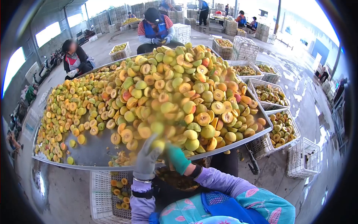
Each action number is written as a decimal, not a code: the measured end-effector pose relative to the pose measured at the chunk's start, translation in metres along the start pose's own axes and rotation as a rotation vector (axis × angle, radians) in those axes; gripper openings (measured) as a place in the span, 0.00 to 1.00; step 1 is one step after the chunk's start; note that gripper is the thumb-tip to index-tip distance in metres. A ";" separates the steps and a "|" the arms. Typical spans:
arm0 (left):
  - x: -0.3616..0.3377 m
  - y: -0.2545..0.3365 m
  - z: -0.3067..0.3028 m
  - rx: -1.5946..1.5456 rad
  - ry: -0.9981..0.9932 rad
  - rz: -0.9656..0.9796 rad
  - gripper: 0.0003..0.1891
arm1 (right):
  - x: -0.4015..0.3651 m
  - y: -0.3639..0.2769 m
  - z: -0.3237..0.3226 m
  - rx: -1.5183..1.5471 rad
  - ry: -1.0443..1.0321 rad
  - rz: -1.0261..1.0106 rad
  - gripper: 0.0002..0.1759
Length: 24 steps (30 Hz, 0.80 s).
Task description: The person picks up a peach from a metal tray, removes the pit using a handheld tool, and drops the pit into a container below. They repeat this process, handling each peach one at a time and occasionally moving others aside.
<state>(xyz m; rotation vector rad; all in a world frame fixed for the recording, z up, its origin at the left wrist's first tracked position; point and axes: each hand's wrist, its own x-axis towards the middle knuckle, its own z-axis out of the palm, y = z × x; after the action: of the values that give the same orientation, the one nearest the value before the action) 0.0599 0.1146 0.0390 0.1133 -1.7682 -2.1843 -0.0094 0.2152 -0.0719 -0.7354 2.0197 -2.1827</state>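
My left hand (146,158), in a grey glove, is at the near edge of a metal table (97,149). Its fingers close round a yellow-green apricot (158,145). Close beside it is my right hand (177,158) in a green glove, its fingers curled towards the same fruit; what they grip is hidden by blur. Heaped in front of both hands is a large pile of apricots (203,118), many of them halved with the brown centre showing. A hazy smear covers the middle of the view. Below my hands a dark container (177,179) partly shows, holding brownish bits.
A white crate (97,199) with fruit halves stands below the table at left. Crates of fruit (280,127) line the right side, near another white crate (304,158). Two people, one in a blue vest (156,30) and one seated at left (76,61), sit across the table.
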 end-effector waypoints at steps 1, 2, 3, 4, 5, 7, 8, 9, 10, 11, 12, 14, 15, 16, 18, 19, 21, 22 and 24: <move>-0.003 -0.003 -0.001 0.081 0.029 0.010 0.21 | -0.003 -0.027 0.000 0.017 0.013 0.137 0.22; -0.006 -0.007 -0.002 0.161 0.058 0.021 0.20 | -0.004 -0.033 0.003 0.085 0.039 0.233 0.22; -0.008 -0.012 -0.004 0.240 0.085 0.032 0.20 | -0.004 -0.038 0.005 0.155 0.071 0.328 0.21; -0.008 -0.017 -0.009 0.382 0.020 0.149 0.21 | -0.003 -0.048 0.003 0.084 0.003 0.357 0.21; -0.005 -0.023 -0.019 0.527 -0.050 0.267 0.21 | -0.003 -0.062 0.000 0.016 -0.061 0.387 0.20; -0.008 -0.039 -0.018 -0.154 -0.052 -0.104 0.20 | 0.002 -0.117 -0.014 0.136 -0.288 0.591 0.18; -0.009 -0.048 -0.020 -0.158 -0.034 -0.095 0.20 | -0.002 -0.117 -0.020 0.025 -0.222 0.464 0.18; -0.009 -0.053 -0.024 -0.163 -0.012 -0.087 0.21 | -0.008 -0.115 -0.023 -0.084 -0.161 0.338 0.17; -0.008 -0.052 -0.032 -0.399 -0.052 -0.166 0.22 | -0.014 -0.113 -0.026 -0.191 -0.104 0.211 0.17; -0.006 -0.045 -0.038 -0.649 -0.073 -0.258 0.24 | -0.021 -0.114 -0.032 -0.064 -0.056 0.285 0.16; -0.005 -0.038 -0.043 -0.876 -0.075 -0.358 0.26 | -0.021 -0.114 -0.045 0.051 -0.125 0.554 0.16; -0.010 -0.027 -0.037 -0.810 0.073 -0.331 0.27 | -0.028 -0.106 -0.066 0.298 -0.251 1.131 0.15; -0.007 -0.025 -0.032 -0.849 0.145 -0.291 0.27 | -0.041 -0.083 -0.061 0.348 -0.218 0.919 0.16; -0.008 -0.026 -0.026 -0.887 0.242 -0.256 0.27 | -0.039 -0.101 -0.057 0.334 -0.250 0.838 0.15; -0.018 -0.031 -0.028 -0.043 0.273 -0.011 0.25 | -0.032 -0.115 -0.048 0.300 -0.217 0.839 0.13; -0.016 -0.033 -0.031 0.385 0.222 0.096 0.24 | -0.028 -0.111 -0.044 0.103 -0.280 0.630 0.17; -0.018 -0.021 -0.016 0.186 0.214 -0.015 0.23 | -0.024 -0.111 -0.042 -0.364 -0.352 0.244 0.19; -0.017 -0.006 0.000 -0.445 0.293 -0.210 0.23 | -0.023 -0.120 -0.040 -0.415 -0.383 0.205 0.18; -0.019 -0.009 0.004 -0.335 0.272 -0.119 0.26 | -0.022 -0.129 -0.035 -0.526 -0.431 0.113 0.18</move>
<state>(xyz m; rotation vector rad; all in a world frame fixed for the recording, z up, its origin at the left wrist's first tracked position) 0.0747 0.1254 0.0289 0.4225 -1.2626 -2.3820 0.0298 0.2724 0.0443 -1.0023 2.3191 -1.2824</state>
